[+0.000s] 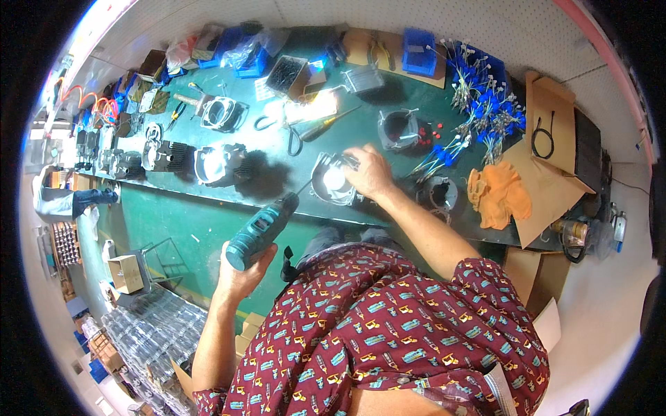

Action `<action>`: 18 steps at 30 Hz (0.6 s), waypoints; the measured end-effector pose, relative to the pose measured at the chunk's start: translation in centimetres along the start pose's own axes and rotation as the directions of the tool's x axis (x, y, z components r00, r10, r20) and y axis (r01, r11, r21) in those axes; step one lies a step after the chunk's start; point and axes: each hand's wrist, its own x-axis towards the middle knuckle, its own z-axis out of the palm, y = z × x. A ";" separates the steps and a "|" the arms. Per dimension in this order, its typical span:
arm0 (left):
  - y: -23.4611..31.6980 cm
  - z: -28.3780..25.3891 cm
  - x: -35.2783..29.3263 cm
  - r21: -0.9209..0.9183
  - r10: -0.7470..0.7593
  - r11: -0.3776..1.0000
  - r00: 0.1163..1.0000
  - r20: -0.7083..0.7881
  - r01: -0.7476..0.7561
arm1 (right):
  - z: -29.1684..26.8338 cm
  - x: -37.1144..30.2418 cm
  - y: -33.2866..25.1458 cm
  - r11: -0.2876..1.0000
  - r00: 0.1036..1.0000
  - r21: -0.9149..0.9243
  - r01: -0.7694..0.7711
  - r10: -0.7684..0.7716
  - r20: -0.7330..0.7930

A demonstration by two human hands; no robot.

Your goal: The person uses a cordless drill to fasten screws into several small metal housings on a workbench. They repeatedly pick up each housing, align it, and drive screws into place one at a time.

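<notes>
My left hand (243,272) is wrapped round the grip of a teal cordless screwdriver (259,230). Its thin bit points up and right toward a round metal housing (326,186) at the bench's near edge. On the housing's right rim rests my right hand (368,172), fingers bent over it; whatever they may pinch is hidden. A bright round face shows inside the housing. Farther back lie a yellow-handled screwdriver (319,129) and dark-handled scissors (294,141).
More metal housings (216,165) line the bench's left side. Blue-capped wires (485,104) pile up at the back right, near small red caps (431,132). Orange gloves (501,195) lie beside an open cardboard box (555,139). A person (55,197) stands at the far left.
</notes>
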 end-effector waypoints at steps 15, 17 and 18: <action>8.9 -3.8 9.9 0.446 0.153 0.842 0.928 0.339 -0.302 | 0.9 0.9 1.3 0.986 0.987 0.058 0.155 -0.156 0.019; 10.0 -3.7 9.8 0.527 0.061 0.814 0.938 0.341 -0.244 | 1.2 1.1 1.5 0.986 0.986 0.045 0.162 -0.164 0.038; 10.7 -3.5 9.9 0.565 0.020 0.794 0.939 0.344 -0.224 | 1.1 1.1 1.5 0.987 0.987 0.044 0.154 -0.156 0.047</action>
